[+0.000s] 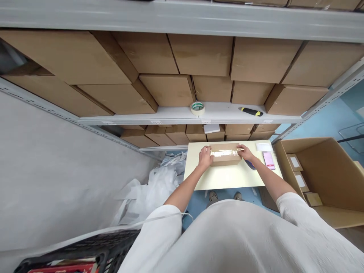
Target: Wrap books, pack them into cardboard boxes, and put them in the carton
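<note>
A small closed cardboard box lies on the cream tabletop, with a shiny strip of clear tape running along its top. My left hand grips the box's left end, fingers bent around the edge. At the opposite end my right hand is closed on the box, near where the tape stops. Partly covered by my right forearm, a dark blue object rests on the table; its kind cannot be made out.
A phone and a white slip lie at the table's right. Beyond stands a large open carton with small boxes. Shelves hold many cartons, a tape roll and a utility knife. White wrapping heaps at left; a black crate sits lower left.
</note>
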A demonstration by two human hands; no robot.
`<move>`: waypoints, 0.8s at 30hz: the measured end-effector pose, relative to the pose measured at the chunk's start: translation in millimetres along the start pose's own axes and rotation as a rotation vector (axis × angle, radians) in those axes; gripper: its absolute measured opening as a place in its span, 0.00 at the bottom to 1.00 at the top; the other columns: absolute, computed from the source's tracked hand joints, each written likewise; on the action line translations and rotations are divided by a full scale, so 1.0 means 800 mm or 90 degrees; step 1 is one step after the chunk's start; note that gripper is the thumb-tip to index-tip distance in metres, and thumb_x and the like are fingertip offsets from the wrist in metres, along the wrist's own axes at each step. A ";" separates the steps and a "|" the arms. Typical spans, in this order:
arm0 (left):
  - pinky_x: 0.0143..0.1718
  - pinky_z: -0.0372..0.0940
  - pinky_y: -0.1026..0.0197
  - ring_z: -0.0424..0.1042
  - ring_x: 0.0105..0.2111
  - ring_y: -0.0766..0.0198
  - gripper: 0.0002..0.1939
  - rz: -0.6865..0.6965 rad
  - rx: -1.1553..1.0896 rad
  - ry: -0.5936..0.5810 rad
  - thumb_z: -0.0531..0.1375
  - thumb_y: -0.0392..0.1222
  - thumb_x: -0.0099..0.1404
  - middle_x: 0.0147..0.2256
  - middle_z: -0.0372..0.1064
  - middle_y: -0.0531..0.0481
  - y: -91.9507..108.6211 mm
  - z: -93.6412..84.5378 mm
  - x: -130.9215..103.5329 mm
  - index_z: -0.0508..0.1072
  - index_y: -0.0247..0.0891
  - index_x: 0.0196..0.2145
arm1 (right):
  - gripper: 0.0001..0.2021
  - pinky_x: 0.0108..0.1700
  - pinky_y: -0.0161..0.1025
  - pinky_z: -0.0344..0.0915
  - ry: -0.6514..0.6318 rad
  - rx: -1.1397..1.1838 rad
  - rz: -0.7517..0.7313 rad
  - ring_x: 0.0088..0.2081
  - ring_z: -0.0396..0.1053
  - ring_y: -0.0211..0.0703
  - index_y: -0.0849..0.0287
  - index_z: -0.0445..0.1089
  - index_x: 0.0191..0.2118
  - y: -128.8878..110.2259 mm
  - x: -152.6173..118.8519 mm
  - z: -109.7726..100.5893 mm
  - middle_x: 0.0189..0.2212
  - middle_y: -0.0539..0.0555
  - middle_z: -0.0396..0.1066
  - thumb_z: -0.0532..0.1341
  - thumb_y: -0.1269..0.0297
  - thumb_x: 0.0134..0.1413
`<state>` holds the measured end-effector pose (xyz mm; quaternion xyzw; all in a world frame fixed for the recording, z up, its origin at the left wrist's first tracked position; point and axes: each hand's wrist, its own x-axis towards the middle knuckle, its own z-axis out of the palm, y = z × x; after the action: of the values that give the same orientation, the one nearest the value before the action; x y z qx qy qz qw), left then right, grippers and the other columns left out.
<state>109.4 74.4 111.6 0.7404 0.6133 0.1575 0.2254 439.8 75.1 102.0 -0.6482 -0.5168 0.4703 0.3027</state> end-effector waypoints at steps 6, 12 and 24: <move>0.76 0.49 0.37 0.53 0.75 0.41 0.31 0.237 0.064 -0.124 0.53 0.43 0.77 0.75 0.55 0.34 0.033 0.025 -0.014 0.62 0.36 0.74 | 0.22 0.62 0.51 0.71 0.058 -0.073 -0.050 0.55 0.73 0.51 0.51 0.72 0.56 0.013 -0.007 0.015 0.60 0.58 0.74 0.62 0.56 0.55; 0.78 0.39 0.32 0.45 0.79 0.40 0.36 0.223 0.089 -0.148 0.50 0.42 0.78 0.78 0.49 0.34 0.034 0.050 -0.025 0.50 0.37 0.80 | 0.25 0.64 0.52 0.69 0.201 -0.150 0.041 0.59 0.73 0.55 0.54 0.69 0.63 0.065 -0.053 -0.009 0.64 0.63 0.70 0.59 0.57 0.62; 0.75 0.44 0.30 0.52 0.75 0.34 0.37 0.140 0.106 -0.128 0.52 0.42 0.77 0.75 0.54 0.32 0.048 0.055 -0.032 0.51 0.40 0.80 | 0.14 0.59 0.54 0.62 0.132 -0.396 0.179 0.58 0.72 0.63 0.54 0.76 0.51 0.148 -0.096 -0.031 0.48 0.62 0.76 0.64 0.61 0.62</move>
<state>159.3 37.7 95.6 0.8311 0.5140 0.0548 0.2052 506.9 -29.2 30.1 -0.8185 -0.5076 0.2587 0.0741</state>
